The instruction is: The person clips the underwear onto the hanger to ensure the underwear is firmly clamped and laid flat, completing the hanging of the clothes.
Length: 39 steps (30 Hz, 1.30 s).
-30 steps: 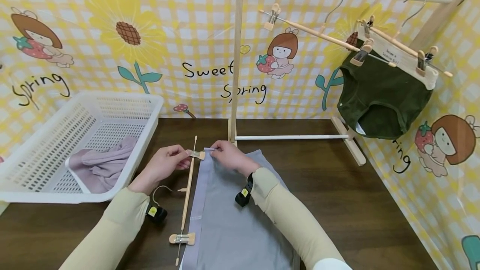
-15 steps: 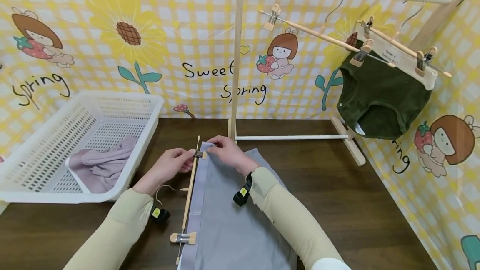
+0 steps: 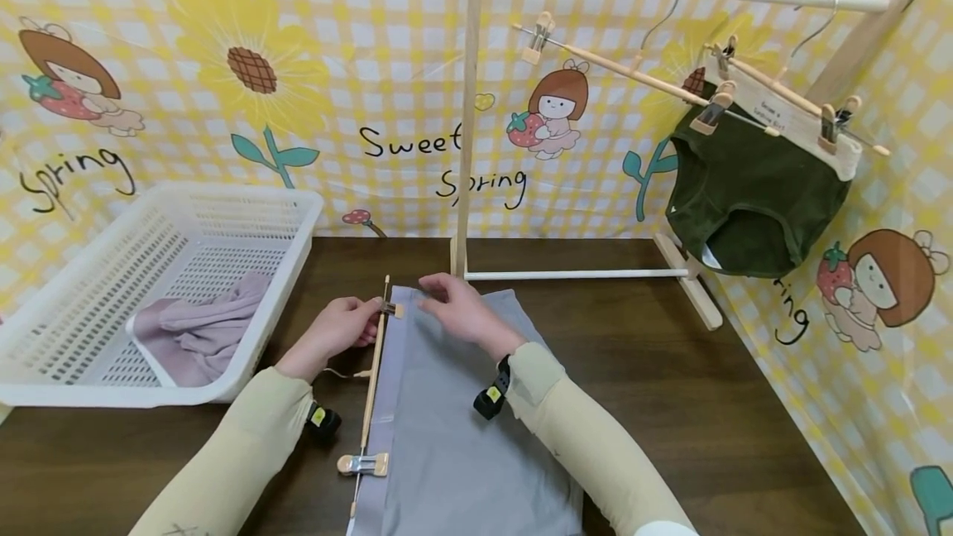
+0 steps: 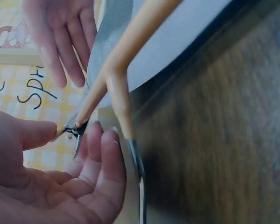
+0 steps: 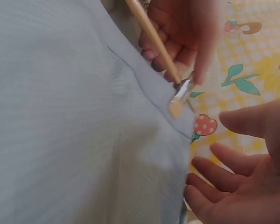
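Observation:
A grey-lavender garment (image 3: 476, 428) with a wide waistband lies flat on the dark wooden table, its kind not plain. Along the waistband runs a wooden clip hanger (image 3: 375, 370). At the hanger's far end my left hand (image 3: 342, 327) pinches the clip (image 3: 392, 308) between thumb and fingers; the clip's pad (image 5: 176, 108) sits on the waistband's corner. The near clip (image 3: 362, 465) also overlaps the waistband. My right hand (image 3: 463, 308) hovers by the far edge of the cloth, fingers (image 5: 224, 175) spread and apart from it in the right wrist view.
At left stands a white perforated basket (image 3: 298, 263) with a mauve garment (image 3: 204, 325) inside. A rack (image 3: 467, 122) at the back right carries two clip hangers, with dark green briefs (image 3: 755, 180) hanging there. Patterned cloth (image 3: 402, 89) covers the wall behind.
The far clip, held in my left hand, has moved onto the waistband's corner. My right hand has let go of the cloth and opened its fingers.

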Motion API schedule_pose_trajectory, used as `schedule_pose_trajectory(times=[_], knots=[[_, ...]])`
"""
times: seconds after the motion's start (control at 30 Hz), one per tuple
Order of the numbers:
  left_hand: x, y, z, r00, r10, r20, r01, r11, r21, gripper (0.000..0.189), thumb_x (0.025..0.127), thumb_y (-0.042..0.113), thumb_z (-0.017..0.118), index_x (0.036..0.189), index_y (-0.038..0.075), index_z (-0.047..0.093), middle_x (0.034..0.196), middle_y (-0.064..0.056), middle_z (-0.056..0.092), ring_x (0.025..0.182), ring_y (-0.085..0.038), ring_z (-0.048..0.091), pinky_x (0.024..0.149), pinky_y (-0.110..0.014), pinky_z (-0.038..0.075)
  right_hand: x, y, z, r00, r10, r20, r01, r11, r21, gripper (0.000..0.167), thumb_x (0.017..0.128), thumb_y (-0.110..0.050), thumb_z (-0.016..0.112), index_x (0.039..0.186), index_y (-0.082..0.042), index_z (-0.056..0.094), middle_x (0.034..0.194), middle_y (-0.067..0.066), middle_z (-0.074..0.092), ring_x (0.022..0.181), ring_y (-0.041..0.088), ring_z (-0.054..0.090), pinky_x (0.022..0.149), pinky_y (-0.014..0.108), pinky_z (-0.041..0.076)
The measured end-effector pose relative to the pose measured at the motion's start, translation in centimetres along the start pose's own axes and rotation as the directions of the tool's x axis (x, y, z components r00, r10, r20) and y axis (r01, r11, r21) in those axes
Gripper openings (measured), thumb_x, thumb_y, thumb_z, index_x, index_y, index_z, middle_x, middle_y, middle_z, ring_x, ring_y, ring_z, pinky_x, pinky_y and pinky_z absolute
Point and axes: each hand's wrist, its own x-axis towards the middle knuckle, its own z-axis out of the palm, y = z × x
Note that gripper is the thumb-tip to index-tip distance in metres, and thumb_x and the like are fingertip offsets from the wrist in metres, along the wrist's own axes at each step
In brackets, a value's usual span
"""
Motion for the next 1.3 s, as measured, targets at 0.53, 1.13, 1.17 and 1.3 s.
schedule_pose_trajectory(times=[0.53, 1.13, 1.17, 1.3], knots=[[-1.1, 0.7, -1.3, 0.987, 0.116, -0.111, -0.078, 0.950, 0.304, 0.062, 0.104, 0.048, 0.053, 0.136, -0.005, 0.051, 0.132, -0.026, 0.056, 0.120, -0.041, 0.054, 0.097, -0.054, 0.044, -3.5, -0.3, -1.0, 0.987, -0.105, 0.122, 0.126, 0.975, -0.180, 0.045, 0.102, -0.022, 0.064, 0.144, -0.007, 0.056, 0.144, 0.005, 0.056, 0.136, 0.021, 0.047, 0.110, 0.039, 0.039], [-10.1, 0.8, 0.3, 0.954, 0.299, -0.025, -0.275, 0.907, 0.319, 0.036, 0.100, 0.041, 0.065, 0.119, 0.010, 0.068, 0.103, 0.001, 0.070, 0.090, -0.015, 0.063, 0.076, -0.036, 0.051, -6.7, -0.1, -0.5, 0.962, -0.166, 0.218, 0.226, 0.929, -0.292, 0.045, 0.100, -0.024, 0.069, 0.140, -0.008, 0.059, 0.141, 0.001, 0.059, 0.136, 0.015, 0.047, 0.111, 0.032, 0.037], [-10.7, 0.5, 0.3, 0.959, 0.282, -0.015, -0.263, 0.909, 0.324, 0.032, 0.100, 0.040, 0.066, 0.116, 0.013, 0.069, 0.100, 0.003, 0.070, 0.088, -0.013, 0.063, 0.074, -0.034, 0.051, -6.9, -0.1, -0.5, 0.961, -0.168, 0.221, 0.230, 0.928, -0.293, 0.045, 0.099, -0.024, 0.069, 0.140, -0.008, 0.059, 0.141, 0.001, 0.059, 0.136, 0.015, 0.047, 0.111, 0.031, 0.037], [-12.1, -0.9, -0.1, 0.971, 0.237, 0.022, -0.231, 0.911, 0.341, 0.026, 0.100, 0.039, 0.067, 0.111, 0.016, 0.070, 0.096, 0.007, 0.069, 0.084, -0.010, 0.061, 0.070, -0.032, 0.050, -7.5, -0.2, -0.3, 0.959, -0.176, 0.222, 0.238, 0.924, -0.298, 0.045, 0.099, -0.024, 0.070, 0.140, -0.008, 0.059, 0.141, 0.001, 0.058, 0.137, 0.015, 0.046, 0.112, 0.030, 0.035]])
